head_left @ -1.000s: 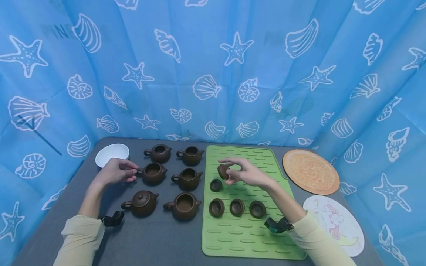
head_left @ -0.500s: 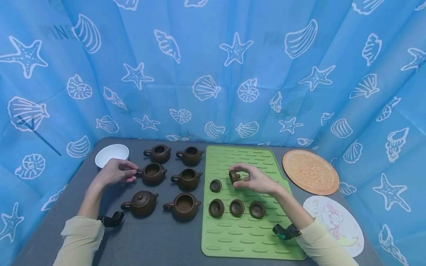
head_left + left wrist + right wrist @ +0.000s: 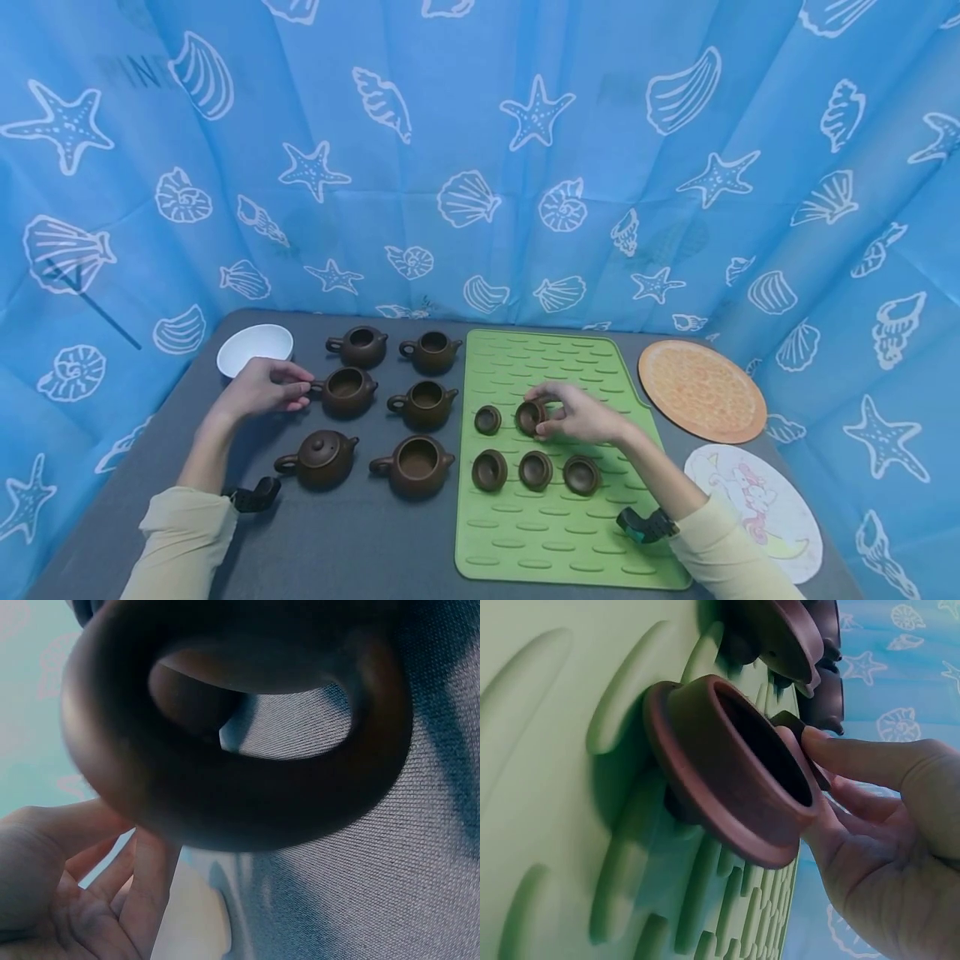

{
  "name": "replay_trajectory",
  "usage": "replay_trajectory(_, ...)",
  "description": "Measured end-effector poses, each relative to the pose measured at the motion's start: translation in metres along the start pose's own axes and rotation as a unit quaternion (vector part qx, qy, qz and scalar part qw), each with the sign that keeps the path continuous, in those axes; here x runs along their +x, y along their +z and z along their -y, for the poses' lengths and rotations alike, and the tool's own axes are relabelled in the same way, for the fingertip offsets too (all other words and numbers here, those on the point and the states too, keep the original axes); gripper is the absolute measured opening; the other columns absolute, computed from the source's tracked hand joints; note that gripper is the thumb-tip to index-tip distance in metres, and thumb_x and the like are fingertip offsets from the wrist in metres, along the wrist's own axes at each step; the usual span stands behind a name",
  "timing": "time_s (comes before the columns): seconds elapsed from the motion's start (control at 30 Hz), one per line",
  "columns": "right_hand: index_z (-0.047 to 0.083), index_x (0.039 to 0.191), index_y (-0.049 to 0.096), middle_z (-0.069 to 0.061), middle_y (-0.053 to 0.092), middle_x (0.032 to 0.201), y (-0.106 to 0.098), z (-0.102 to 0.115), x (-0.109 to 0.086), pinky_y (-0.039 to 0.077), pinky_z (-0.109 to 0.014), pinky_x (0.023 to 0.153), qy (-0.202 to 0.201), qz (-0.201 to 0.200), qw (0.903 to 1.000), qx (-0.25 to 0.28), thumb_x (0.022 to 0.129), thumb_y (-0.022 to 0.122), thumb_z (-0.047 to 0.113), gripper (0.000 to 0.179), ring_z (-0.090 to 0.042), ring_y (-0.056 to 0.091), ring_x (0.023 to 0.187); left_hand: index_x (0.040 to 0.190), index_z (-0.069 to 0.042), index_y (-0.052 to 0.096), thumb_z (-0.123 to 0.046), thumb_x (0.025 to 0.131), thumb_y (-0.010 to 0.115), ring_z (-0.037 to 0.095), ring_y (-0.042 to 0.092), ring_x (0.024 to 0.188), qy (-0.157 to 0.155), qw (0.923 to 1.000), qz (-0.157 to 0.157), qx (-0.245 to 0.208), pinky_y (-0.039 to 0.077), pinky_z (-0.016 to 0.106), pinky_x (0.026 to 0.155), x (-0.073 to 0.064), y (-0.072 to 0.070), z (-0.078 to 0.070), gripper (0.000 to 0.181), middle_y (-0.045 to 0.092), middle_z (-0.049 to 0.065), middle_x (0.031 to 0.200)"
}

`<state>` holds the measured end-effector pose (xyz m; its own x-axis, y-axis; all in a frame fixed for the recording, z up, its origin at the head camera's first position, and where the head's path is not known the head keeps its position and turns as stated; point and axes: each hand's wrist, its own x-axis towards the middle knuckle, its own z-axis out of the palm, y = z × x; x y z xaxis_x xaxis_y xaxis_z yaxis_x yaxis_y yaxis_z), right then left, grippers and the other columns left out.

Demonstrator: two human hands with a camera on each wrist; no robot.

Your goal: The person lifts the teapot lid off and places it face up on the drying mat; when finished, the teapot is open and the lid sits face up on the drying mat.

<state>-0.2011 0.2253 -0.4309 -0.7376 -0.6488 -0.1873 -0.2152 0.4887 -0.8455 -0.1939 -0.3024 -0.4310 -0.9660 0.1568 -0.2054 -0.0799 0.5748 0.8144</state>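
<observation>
At the left, my left hand (image 3: 267, 387) pinches the handle of a lidless brown teapot (image 3: 349, 392). In the left wrist view, a large blurred teapot handle (image 3: 247, 802) partly covers the left hand (image 3: 90, 892). My right hand (image 3: 581, 414) pinches a small brown teapot lid (image 3: 529, 417), hollow side showing, low over the green mat (image 3: 540, 542). Several other lids, such as this small one (image 3: 487, 420), lie hollow side up around it. In the right wrist view, a nearer lid (image 3: 727, 772) hides most of the one that the right hand (image 3: 900, 825) pinches.
A lidded teapot (image 3: 322, 459) stands in front of the left hand. Several lidless teapots, one nearest being a round one (image 3: 417, 468), stand beside the mat. A white bowl (image 3: 255, 348) is at the back left. Two round mats, one orange (image 3: 702, 390) and one white (image 3: 753, 508), lie right.
My right hand has moved right, then down toward the mat, turning the lid from its side until its hollow faces up. The left hand has stayed at the teapot handle.
</observation>
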Motion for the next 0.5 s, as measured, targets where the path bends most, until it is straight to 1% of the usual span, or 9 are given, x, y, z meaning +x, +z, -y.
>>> replay_trajectory(0.13,-0.013,0.146,0.051,-0.038,0.054,0.142,0.002,-0.0001,-0.0001,0.067,-0.03,0.076,0.009,0.002,1.0,0.001,0.099,0.069,-0.007,0.05,-0.034,0.079,0.087,0.129,0.016,0.067,-0.001,0.107,0.064,0.016,0.078,0.082,0.001,1.0,0.0,-0.001,0.069,0.031,0.075,-0.0001,0.0002,-0.0005,0.028,0.077,0.023,0.104)
replay_trajectory(0.23,-0.011,0.145,0.052,-0.036,0.054,0.142,0.0043,-0.0003,0.0015,0.063,-0.027,0.073,0.007,-0.001,0.9997,-0.022,0.099,0.073,-0.001,0.052,-0.025,0.076,0.083,0.129,0.017,0.067,0.0,0.107,0.064,0.016,0.078,0.082,0.001,1.0,0.002,-0.005,0.07,0.031,0.075,-0.0008,-0.0001,-0.0009,0.028,0.077,0.025,0.106)
replay_trajectory(0.33,-0.008,0.145,0.054,-0.034,0.057,0.142,0.0062,-0.0008,0.0033,0.058,-0.023,0.067,0.004,-0.007,0.9987,-0.051,0.098,0.078,0.006,0.055,-0.015,0.068,0.074,0.13,0.016,0.067,0.0,0.107,0.064,0.015,0.077,0.082,-0.003,0.9999,0.0,-0.01,0.07,0.031,0.076,-0.0011,0.0002,-0.0015,0.028,0.076,0.027,0.108)
replay_trajectory(0.43,-0.006,0.144,0.055,-0.032,0.059,0.141,0.0062,-0.0013,0.0043,0.052,-0.022,0.059,0.003,-0.007,0.9981,-0.061,0.097,0.081,0.01,0.056,-0.01,0.058,0.064,0.131,0.016,0.066,-0.001,0.108,0.063,0.016,0.078,0.085,0.0,1.0,0.0,-0.008,0.07,0.032,0.078,-0.0007,0.0013,-0.0012,0.029,0.075,0.029,0.112)
replay_trajectory(0.5,-0.006,0.144,0.055,-0.032,0.059,0.139,0.0056,-0.0015,0.0047,0.049,-0.022,0.055,-0.001,-0.008,0.998,-0.063,0.097,0.08,0.012,0.056,-0.009,0.054,0.06,0.132,0.015,0.066,-0.001,0.108,0.063,0.017,0.078,0.087,0.0,1.0,-0.001,-0.006,0.07,0.031,0.078,-0.001,0.0022,-0.0013,0.029,0.075,0.03,0.113)
